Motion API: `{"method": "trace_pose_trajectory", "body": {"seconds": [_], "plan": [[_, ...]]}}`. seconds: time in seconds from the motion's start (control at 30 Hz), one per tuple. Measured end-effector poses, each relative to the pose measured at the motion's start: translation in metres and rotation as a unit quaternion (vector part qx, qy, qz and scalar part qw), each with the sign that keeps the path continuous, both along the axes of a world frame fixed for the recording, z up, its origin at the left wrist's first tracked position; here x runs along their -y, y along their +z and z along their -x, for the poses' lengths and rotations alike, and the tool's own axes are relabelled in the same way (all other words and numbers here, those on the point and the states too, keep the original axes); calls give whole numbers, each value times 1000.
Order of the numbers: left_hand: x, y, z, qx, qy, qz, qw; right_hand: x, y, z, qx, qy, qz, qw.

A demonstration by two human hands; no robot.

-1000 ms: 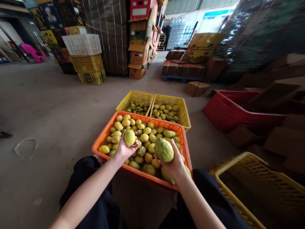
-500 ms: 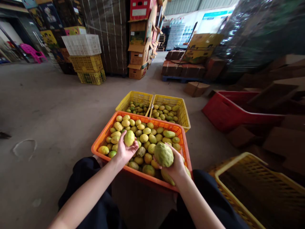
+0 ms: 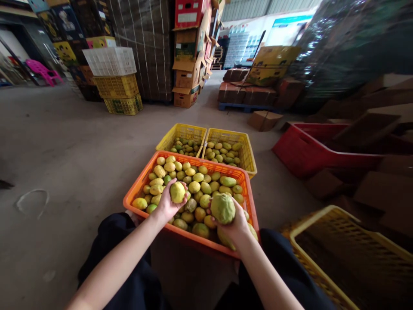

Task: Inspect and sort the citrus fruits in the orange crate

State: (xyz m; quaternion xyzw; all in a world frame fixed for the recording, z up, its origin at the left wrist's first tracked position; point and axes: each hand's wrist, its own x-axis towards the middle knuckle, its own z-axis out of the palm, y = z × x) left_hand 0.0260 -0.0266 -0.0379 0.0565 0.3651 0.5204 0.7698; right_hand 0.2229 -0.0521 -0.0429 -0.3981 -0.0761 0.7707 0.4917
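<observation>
My left hand (image 3: 168, 203) cradles a yellow-green lemon (image 3: 177, 192), its fingers curled round the fruit. In my right hand (image 3: 238, 221) is a larger, bumpy green lemon (image 3: 223, 209), gripped from the right side and below. Both hands are over an orange plastic crate (image 3: 132, 189), which stands between my knees. Many loose lemons (image 3: 195, 187) fill this crate, from yellow to green, some with brownish skin. One big pale lemon (image 3: 225, 238) lies under my right hand, partly covered by it.
Two yellow crates (image 3: 251, 157) with more fruit stand behind the orange one. At right are another yellow crate (image 3: 314, 219), a red crate (image 3: 290, 148) and cardboard boxes. Stacked crates (image 3: 118, 86), cartons (image 3: 185, 79) and a loaded pallet (image 3: 247, 105) stand farther back.
The lemon in my left hand has turned, its end now facing me, and sits slightly lower and to the right. The green lemon in my right hand has also turned a little.
</observation>
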Motion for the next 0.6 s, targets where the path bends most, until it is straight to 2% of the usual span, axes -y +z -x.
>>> {"method": "trace_pose_trajectory", "body": {"seconds": [0.1,0.2,0.3,0.37,0.5,0.6], "plan": [[1,0,-2,-63,-6,-92,994,-4,0,-1,7,-11,5,1000],[6,2,-4,-97,-13,-154,983,-3,0,3,16,-16,-73,997],[13,6,-3,-90,-37,-158,983,0,0,9,39,-17,-147,988],[17,7,-2,-82,-51,-151,984,3,0,12,49,0,-172,984],[19,9,-1,-89,-65,-162,981,4,2,16,28,22,-162,986],[15,8,-2,-93,-54,-157,982,0,3,21,5,23,-128,991]]}}
